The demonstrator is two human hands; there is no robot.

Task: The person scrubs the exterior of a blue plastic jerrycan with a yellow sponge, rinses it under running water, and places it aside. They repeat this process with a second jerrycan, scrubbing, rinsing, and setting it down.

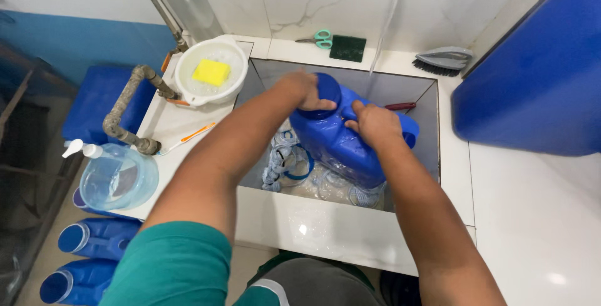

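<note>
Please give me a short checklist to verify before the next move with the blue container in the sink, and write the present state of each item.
1. Left hand grips the cap end of the blue container: ok.
2. Right hand presses on the container body: ok.
3. Container is over the sink, not the counter: ok.
4. Cap is fully tight: cannot tell.
5. Sink bottom is free under the container: not ok, blue rings lie there.

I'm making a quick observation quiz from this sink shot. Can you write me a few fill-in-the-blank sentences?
1. Both hands, left hand and right hand, hold a ____ jug over the sink.
2. The yellow sponge lies in a white ____.
3. The scissors have ____ handles.

Missing words: blue; bowl; green
</note>
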